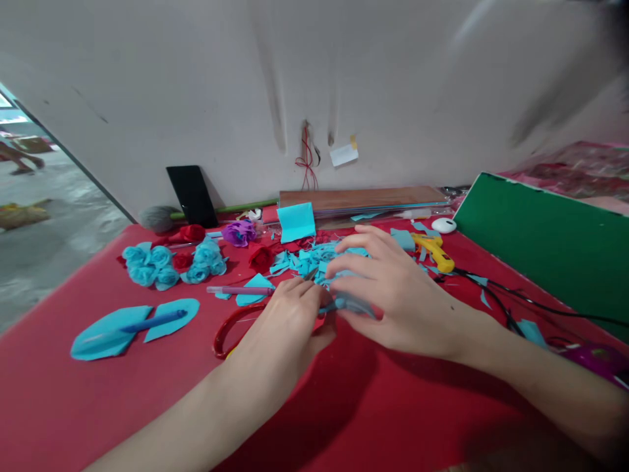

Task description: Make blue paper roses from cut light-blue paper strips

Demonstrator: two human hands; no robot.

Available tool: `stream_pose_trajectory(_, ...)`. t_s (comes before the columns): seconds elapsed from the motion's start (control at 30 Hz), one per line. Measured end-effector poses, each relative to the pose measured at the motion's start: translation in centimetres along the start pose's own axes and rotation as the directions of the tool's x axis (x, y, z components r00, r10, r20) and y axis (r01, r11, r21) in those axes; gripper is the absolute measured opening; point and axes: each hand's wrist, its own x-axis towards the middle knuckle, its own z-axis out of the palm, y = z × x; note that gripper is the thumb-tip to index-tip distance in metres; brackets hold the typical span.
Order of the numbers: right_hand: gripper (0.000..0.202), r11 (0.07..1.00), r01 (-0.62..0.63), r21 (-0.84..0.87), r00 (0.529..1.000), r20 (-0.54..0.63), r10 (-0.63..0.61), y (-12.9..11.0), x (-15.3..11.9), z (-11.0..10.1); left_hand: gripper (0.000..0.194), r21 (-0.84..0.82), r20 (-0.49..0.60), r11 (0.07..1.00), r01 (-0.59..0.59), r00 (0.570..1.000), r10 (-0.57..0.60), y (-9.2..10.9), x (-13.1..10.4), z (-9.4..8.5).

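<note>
A small light-blue paper piece [354,305], blurred, lies between my two hands above the red tabletop. My left hand [295,314] is closed, with its fingertips pinching the left end of that piece. My right hand [383,288] has the piece between thumb and forefinger, while its other fingers are spread. Under my left hand lie red-handled scissors [221,337], partly hidden, with a blade tip showing beyond the knuckles. A heap of blue paper scraps [295,261] sits just past my fingers. Left of the scissors is a pinkish pen [240,290] over blue paper.
Blue paper roses [152,265], a purple flower [239,232] and a blue pen [154,321] on cut paper are at left. A phone [191,195] leans on the wall. At right are a yellow glue gun [435,252], its cable and a green board [545,242].
</note>
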Motion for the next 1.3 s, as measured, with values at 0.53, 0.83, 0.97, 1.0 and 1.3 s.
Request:
stream_pose_trajectory(0.53,0.009,0.996,-0.014,0.086,1.000,-0.015,0.015,0.4,0.1,-0.3,0.007,-0.002,-0.112,1.000,-0.025,0.993,0.025,0.3,0.1,-1.3)
stream_pose_trajectory(0.83,0.006,0.937,-0.076,0.341,0.997,-0.001,0.081,1.3,0.3,0.0,0.003,-0.262,-0.203,0.964,0.032,0.975,-0.087,0.7,0.5,-2.2)
stream_pose_trajectory(0.97,0.005,0.919,-0.108,0.378,0.993,0.007,0.114,1.2,0.2,0.0,0.005,-0.342,-0.107,0.932,0.123,0.980,-0.169,0.8,0.7,-2.5)
stream_pose_trajectory(1.0,0.004,0.917,-0.111,0.384,0.993,0.013,0.115,1.2,0.2,0.0,0.005,-0.356,-0.075,0.924,0.139,0.981,-0.177,0.8,0.7,-2.6)
stream_pose_trajectory(1.3,0.009,0.898,-0.145,0.415,0.989,0.079,0.123,1.3,-0.2,-0.2,0.010,-0.327,0.047,0.924,0.199,0.980,-0.195,0.4,0.7,-2.8)
